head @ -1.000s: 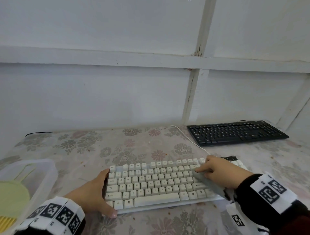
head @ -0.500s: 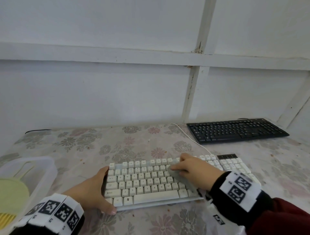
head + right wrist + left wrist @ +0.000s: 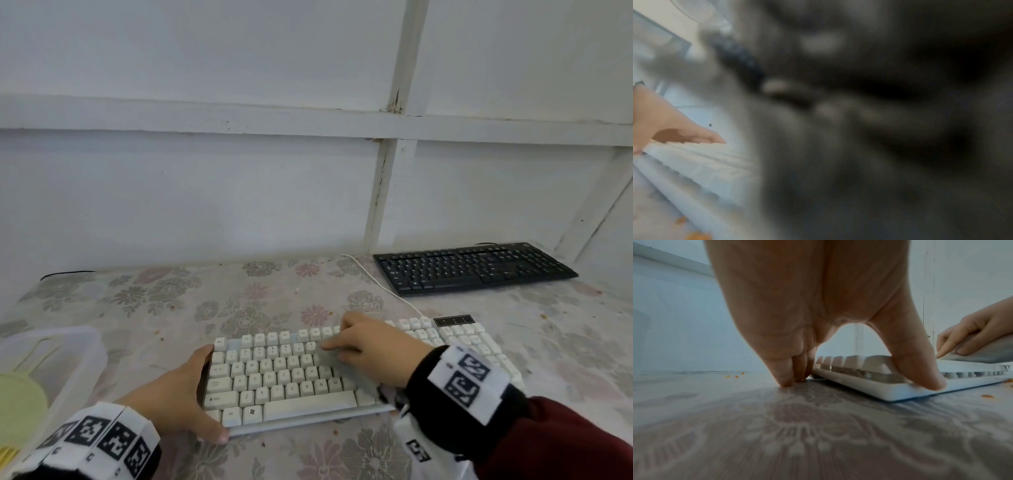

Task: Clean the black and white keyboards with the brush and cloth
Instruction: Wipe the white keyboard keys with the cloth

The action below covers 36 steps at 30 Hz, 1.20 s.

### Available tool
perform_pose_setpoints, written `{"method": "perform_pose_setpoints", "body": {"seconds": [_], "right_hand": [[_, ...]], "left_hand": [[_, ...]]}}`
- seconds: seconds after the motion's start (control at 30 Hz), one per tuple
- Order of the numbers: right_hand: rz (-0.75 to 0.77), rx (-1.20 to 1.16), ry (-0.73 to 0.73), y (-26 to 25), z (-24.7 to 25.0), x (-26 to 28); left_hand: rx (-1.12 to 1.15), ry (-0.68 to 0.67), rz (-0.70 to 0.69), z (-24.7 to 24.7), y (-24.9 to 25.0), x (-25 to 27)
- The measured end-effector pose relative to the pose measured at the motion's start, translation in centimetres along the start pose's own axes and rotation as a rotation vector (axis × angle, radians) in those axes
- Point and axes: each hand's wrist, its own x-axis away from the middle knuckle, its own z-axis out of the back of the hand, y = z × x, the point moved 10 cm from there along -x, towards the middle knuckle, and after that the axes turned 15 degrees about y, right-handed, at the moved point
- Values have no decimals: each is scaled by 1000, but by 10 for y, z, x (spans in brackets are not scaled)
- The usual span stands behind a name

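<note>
A white keyboard (image 3: 281, 377) lies in front of me on the flowered table. My left hand (image 3: 195, 394) braces its left end, with the thumb (image 3: 920, 369) on the front rim and straight fingers (image 3: 787, 378) down on the table beside it. My right hand (image 3: 342, 342) grips a pale grey cloth (image 3: 327, 359) and presses it on the upper middle keys. The left wrist view shows that cloth (image 3: 982, 356) under curled fingers. The right wrist view is mostly a dark blur of cloth (image 3: 859, 146). A black keyboard (image 3: 472, 270) sits at the back right.
A clear plastic container (image 3: 68, 359) at the left edge holds a yellow-green brush (image 3: 17, 404). The white cable (image 3: 376, 281) runs from the white keyboard toward the wall. Orange crumbs (image 3: 987, 396) lie on the table near the keyboard's front. A white wall is close behind.
My right hand has slid the cloth leftward along the white keyboard, from its right part to the middle keys. The left hand has stayed at the left end.
</note>
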Motion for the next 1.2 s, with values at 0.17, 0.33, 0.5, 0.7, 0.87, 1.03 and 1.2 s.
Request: {"method": "perform_pose_setpoints", "body": {"seconds": [0.17, 0.33, 0.5, 0.7, 0.87, 1.03, 1.2], "right_hand": [[-59, 65, 3, 26, -3, 8], [-175, 135, 24, 82, 19, 37], [-252, 136, 96, 109, 42, 43], [-241, 121, 57, 120, 32, 50], [-280, 167, 17, 137, 40, 58], [-329, 181, 6, 148, 43, 54], [-302, 211, 75, 138, 57, 40]], "left_hand": [[18, 3, -8, -1, 0, 0], [55, 5, -12, -1, 2, 0], [42, 21, -4, -1, 1, -1], [43, 18, -2, -1, 1, -1], [55, 18, 6, -1, 0, 0], [56, 18, -4, -1, 1, 1], [51, -5, -10, -1, 1, 1]]}}
